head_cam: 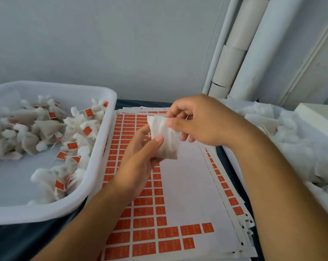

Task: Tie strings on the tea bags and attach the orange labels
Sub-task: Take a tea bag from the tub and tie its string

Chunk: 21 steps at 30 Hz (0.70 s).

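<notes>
Left hand (140, 147) and right hand (195, 119) pinch one tea bag (164, 137) above the label sheet (180, 189).

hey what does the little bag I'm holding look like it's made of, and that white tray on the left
The bag: thin, matte white mesh or filter paper, probably; it crumples softly and dark filling shows through its lower part. The tray: likely smooth moulded plastic, judging by its thick rounded rim and even white surface.

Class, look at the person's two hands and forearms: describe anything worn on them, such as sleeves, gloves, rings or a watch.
The left hand and right hand are both bare, with no gloves. No rings, watch or wristbands show. Both forearms are uncovered as far as the picture's lower edge; no sleeve is in view. The fingernails look short and unpainted.
</notes>
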Tool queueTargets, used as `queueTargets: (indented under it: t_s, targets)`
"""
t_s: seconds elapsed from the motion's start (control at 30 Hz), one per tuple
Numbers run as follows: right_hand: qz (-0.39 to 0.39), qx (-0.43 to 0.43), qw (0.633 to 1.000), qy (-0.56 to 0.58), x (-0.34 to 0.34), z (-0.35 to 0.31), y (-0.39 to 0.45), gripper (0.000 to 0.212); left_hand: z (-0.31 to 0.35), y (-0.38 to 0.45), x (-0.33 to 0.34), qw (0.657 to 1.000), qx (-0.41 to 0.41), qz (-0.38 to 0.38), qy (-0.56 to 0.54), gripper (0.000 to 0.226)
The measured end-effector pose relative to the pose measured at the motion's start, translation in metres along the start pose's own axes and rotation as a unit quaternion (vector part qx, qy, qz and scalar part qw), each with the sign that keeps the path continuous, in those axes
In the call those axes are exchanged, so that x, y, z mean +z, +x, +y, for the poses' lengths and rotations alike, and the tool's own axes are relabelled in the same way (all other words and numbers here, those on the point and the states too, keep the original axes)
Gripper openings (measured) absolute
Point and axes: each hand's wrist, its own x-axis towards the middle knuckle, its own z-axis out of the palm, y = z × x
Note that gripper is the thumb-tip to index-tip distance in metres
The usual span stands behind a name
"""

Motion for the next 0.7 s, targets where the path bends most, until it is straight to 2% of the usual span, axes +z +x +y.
queueTargets:
  t_s: [0.17,0.37,0.43,0.6,0.7]
  targets:
    - [0.010,-0.015,0.996,0.090,0.033,0.027,0.002,0.007,-0.003,-0.004,0.003,0.990,-0.031,0.073,0.115,0.042]
    - [0.051,0.038,0.982,0.177,0.052,0.052,0.002,0.046,-0.007,0.000,0.001,0.974,-0.067,0.149,0.159,0.044]
    - [0.056,0.047,0.977,0.199,0.061,0.058,0.003,0.045,-0.007,0.000,-0.001,0.968,-0.081,0.165,0.169,0.044]
    - [0.061,0.027,0.981,0.180,0.083,0.069,0.004,0.024,-0.007,0.002,-0.003,0.965,-0.088,0.176,0.174,0.041]
    - [0.069,0.019,0.980,0.188,0.088,0.073,0.004,0.024,-0.006,0.003,-0.002,0.964,-0.092,0.180,0.174,0.039]
